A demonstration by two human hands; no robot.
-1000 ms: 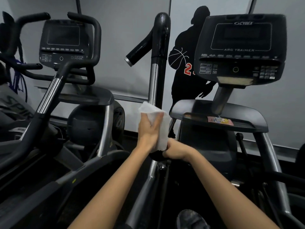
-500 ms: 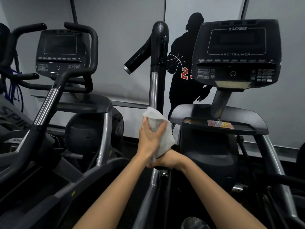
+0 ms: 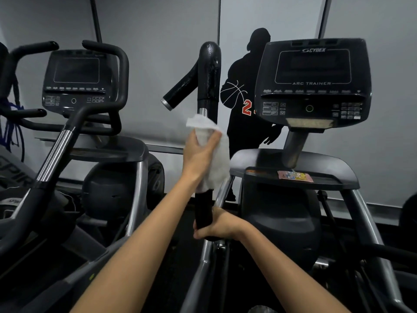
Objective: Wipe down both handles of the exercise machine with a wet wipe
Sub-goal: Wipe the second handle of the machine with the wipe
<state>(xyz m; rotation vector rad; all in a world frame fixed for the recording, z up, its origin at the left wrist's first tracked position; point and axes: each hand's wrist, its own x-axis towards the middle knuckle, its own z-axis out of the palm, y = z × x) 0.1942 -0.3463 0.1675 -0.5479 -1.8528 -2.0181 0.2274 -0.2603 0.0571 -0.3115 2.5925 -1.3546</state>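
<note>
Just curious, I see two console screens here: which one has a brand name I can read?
The right black console, beside the handle under the white wet wipe: it reads CYBEX and ARC TRAINER. The left console shows no legible lettering.

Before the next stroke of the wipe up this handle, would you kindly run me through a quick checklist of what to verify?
1. Wipe is wrapped round the handle: ok.
2. Left hand grips the wipe firmly: ok.
3. Right hand steadies the handle lower down, clear of the wipe: ok.
4. Path upward is free to the upper black grip: ok.
5. Upper grip already wiped: it looks wet and glossy, but coverage cannot tell.
6. The machine's other handle is done: cannot tell, it is not in view.
</note>
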